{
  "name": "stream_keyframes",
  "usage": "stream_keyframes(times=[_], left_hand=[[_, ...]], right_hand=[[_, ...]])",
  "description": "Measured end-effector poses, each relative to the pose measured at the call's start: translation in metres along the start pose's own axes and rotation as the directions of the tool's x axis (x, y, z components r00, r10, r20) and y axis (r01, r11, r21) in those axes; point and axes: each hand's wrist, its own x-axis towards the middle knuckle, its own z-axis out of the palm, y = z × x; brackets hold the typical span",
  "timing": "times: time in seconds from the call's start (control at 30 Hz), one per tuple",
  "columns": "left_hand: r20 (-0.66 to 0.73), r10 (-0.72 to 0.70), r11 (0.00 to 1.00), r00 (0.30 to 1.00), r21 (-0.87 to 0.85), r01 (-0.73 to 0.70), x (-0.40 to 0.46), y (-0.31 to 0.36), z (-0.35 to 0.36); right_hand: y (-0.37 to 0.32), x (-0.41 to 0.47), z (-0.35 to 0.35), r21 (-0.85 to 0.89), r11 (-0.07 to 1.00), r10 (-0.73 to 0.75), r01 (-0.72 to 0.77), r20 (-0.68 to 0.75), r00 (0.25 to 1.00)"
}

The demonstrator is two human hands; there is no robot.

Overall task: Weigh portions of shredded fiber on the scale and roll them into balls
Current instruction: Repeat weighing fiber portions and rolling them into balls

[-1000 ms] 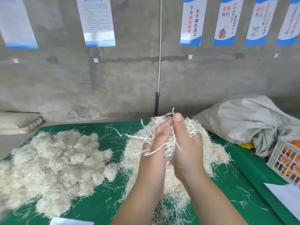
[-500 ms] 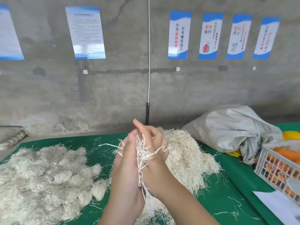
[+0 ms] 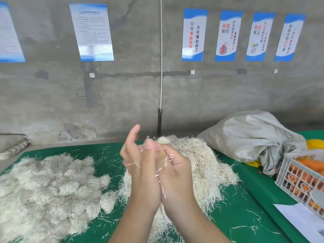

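A small wad of fibre (image 3: 164,165) is pressed between the palms of the left hand (image 3: 142,174) and the right hand (image 3: 175,174), which are held together above a green table (image 3: 245,207). Only a few pale strands are seen sticking out between the two hands and below their heels; the bulk of the wad is hidden, so its shape cannot be told. The left fingers (image 3: 149,155) are held nearly straight and close together against the right palm. The right fingers (image 3: 130,142) are extended up and leftward past the left fingertips, slightly apart, with the topmost finger raised clear of the rest. Nothing is pinched by either hand; the fibre is squeezed flat-handed.

Just behind and to the right of the fingers a loose heap of fibre (image 3: 201,165) is piled on the table, spreading down beneath the wrists. Well to the left of the fingers a large mound of rolled balls (image 3: 52,193) is laid, with stray strands scattered on the cloth around it. Farther right of the fingers a grey sack (image 3: 254,137) is slumped, and beyond it a white crate (image 3: 298,179) with orange contents is set near the table's edge, a sheet of paper (image 3: 301,220) lying in front of it. No scale is seen in the view. Posters (image 3: 193,35) are fixed to the concrete wall above.
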Motion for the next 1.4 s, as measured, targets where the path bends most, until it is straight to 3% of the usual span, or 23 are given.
stream_keyframes(times=[0.1, 0.17, 0.27, 0.37, 0.43, 0.5, 0.53, 0.6, 0.63, 0.7, 0.77, 0.83, 0.87, 0.97, 1.1, 1.23, 1.3, 1.4], left_hand=[[-0.010, -0.015, 0.999, 1.000, 0.042, 0.016, -0.001, -0.001, -0.002], [-0.051, -0.077, 0.995, 0.996, -0.063, 0.074, -0.005, -0.001, -0.002], [0.095, -0.315, 0.890, 0.944, -0.316, 0.329, -0.010, 0.005, 0.009], [0.127, -0.391, 0.857, 0.911, -0.311, 0.411, -0.009, 0.009, 0.012], [0.160, -0.404, 0.842, 0.901, -0.319, 0.435, -0.010, 0.009, 0.010], [0.139, -0.472, 0.780, 0.871, -0.396, 0.485, -0.010, 0.003, 0.008], [0.119, -0.522, 0.725, 0.845, -0.459, 0.513, -0.009, -0.002, 0.007], [0.018, -0.588, 0.686, 0.808, -0.519, 0.511, 0.000, -0.013, 0.004], [-0.068, -0.593, 0.715, 0.802, -0.501, 0.487, 0.005, -0.017, 0.003], [-0.209, -0.440, 0.863, 0.873, -0.367, 0.347, 0.007, -0.021, -0.001], [-0.108, -0.111, 0.994, 0.988, -0.008, 0.111, -0.004, -0.025, 0.001], [0.053, 0.021, 0.960, 0.998, 0.276, -0.035, -0.015, -0.039, 0.003], [0.035, 0.003, 0.959, 0.999, 0.285, -0.013, -0.018, -0.040, 0.003], [-0.013, -0.074, 0.996, 0.997, 0.054, 0.075, -0.018, -0.039, 0.002], [0.079, -0.195, 0.977, 0.978, -0.077, 0.201, -0.028, -0.045, 0.009], [0.209, -0.365, 0.891, 0.907, -0.205, 0.406, -0.036, -0.057, 0.007], [0.207, -0.376, 0.882, 0.903, -0.219, 0.418, -0.040, -0.065, 0.005], [0.069, -0.424, 0.891, 0.903, -0.146, 0.429, -0.042, -0.085, -0.003]], right_hand=[[-0.009, 0.012, -0.009, 0.034, 0.999, -0.035, 0.038, -0.095, 0.995], [-0.012, 0.021, -0.014, 0.062, 0.998, -0.013, 0.020, -0.109, 0.994], [-0.004, 0.021, -0.005, 0.045, 0.998, -0.047, 0.048, -0.024, 0.999], [0.008, 0.016, -0.005, -0.162, 0.958, -0.242, 0.237, -0.011, 0.970], [0.014, 0.018, -0.010, -0.452, 0.842, -0.317, 0.295, 0.028, 0.948], [0.017, 0.019, -0.013, -0.673, 0.694, -0.278, 0.256, 0.077, 0.957], [0.019, 0.016, -0.014, -0.696, 0.678, -0.217, 0.235, 0.116, 0.969], [0.024, 0.009, -0.017, -0.551, 0.828, -0.005, 0.104, 0.178, 0.984], [0.026, 0.004, -0.017, -0.396, 0.917, 0.121, -0.038, 0.187, 0.975], [0.028, -0.006, -0.013, -0.096, 0.956, 0.290, -0.276, 0.190, 0.938], [0.030, -0.008, -0.013, 0.093, 0.920, 0.365, -0.381, 0.156, 0.918], [0.026, -0.004, -0.017, 0.164, 0.911, 0.375, -0.380, 0.058, 0.925], [0.023, 0.001, -0.019, 0.148, 0.920, 0.367, -0.362, -0.005, 0.930], [0.027, 0.008, -0.022, 0.062, 0.929, 0.369, -0.364, -0.141, 0.919], [0.035, 0.008, -0.019, -0.135, 0.961, 0.210, -0.240, -0.201, 0.957], [0.053, 0.008, -0.029, -0.293, 0.951, 0.069, -0.096, -0.100, 0.993], [0.062, 0.007, -0.032, -0.415, 0.902, 0.103, -0.115, -0.050, 0.993], [0.078, 0.004, -0.035, -0.473, 0.854, 0.263, -0.214, 0.039, 0.964]])
